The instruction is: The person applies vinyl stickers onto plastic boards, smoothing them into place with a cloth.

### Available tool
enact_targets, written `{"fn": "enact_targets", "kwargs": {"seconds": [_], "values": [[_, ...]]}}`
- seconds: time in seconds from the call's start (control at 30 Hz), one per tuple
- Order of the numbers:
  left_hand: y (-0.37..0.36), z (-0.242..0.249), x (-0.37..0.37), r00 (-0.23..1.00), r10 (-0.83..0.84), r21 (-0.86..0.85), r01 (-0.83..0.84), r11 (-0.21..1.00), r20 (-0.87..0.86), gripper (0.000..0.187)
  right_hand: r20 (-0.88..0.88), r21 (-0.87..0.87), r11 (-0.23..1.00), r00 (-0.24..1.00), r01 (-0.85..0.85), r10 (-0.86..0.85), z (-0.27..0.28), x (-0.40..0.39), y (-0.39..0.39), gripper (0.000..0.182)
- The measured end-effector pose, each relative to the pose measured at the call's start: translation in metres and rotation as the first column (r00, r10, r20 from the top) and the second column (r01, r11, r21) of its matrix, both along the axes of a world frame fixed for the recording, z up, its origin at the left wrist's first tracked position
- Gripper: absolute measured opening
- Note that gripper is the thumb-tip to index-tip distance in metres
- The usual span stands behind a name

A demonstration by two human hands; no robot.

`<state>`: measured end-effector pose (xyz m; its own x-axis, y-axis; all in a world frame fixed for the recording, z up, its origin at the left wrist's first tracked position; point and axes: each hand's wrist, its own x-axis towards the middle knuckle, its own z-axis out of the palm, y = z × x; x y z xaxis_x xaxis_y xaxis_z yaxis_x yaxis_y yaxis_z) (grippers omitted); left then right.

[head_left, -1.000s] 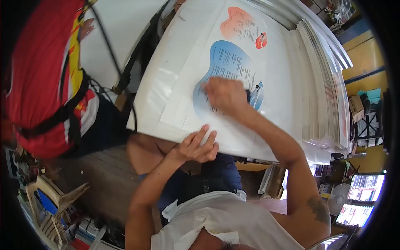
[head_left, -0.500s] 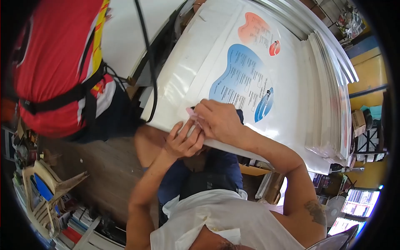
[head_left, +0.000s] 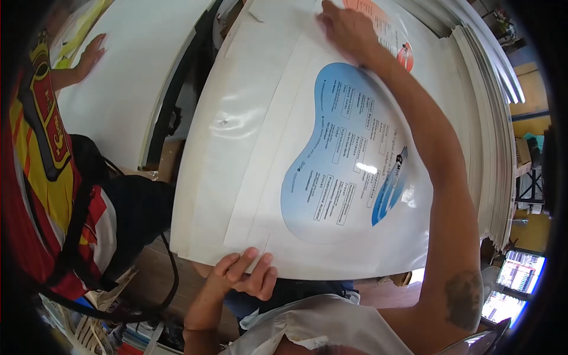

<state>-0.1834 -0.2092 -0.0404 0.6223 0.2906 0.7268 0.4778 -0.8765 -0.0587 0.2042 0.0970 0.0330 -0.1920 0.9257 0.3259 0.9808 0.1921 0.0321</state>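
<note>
A large white sheet (head_left: 201,195) lies over the work surface, printed with a blue kidney-shaped panel (head_left: 331,148) and, farther off, an orange panel (head_left: 387,26). My left hand (head_left: 245,275) is at the near edge of the sheet, fingers loosely bent and apart, fingertips touching the edge. With my arm stretched across the print, my right hand (head_left: 352,32) is at the far end beside the orange panel. Its fingers are bent together and blurred; whatever they hold, if anything, is hidden. A pale narrow strip (head_left: 260,171) runs lengthwise along the sheet, left of the blue panel.
A stack of boards (head_left: 482,136) stands along the right side. On the left, a person in a red and yellow shirt (head_left: 50,154) is beside another white-topped table (head_left: 136,65). A black cable (head_left: 174,278) hangs near that person. Lit screens (head_left: 512,284) are at the lower right.
My hands were together over a small pink piece at the near edge. My right hand has moved far forward; my left stays near the edge. The pink piece no longer shows.
</note>
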Motion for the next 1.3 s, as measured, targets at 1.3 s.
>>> {"fn": "enact_targets", "kwargs": {"seconds": [1.3], "values": [[0.004, 0.051, -0.029, 0.974, 0.101, -0.31, -0.034, 0.95, 0.202, 0.038, -0.413, -0.125, 0.903, 0.849, -0.411, 0.33, 0.029, -0.146, -0.3, 0.038]]}}
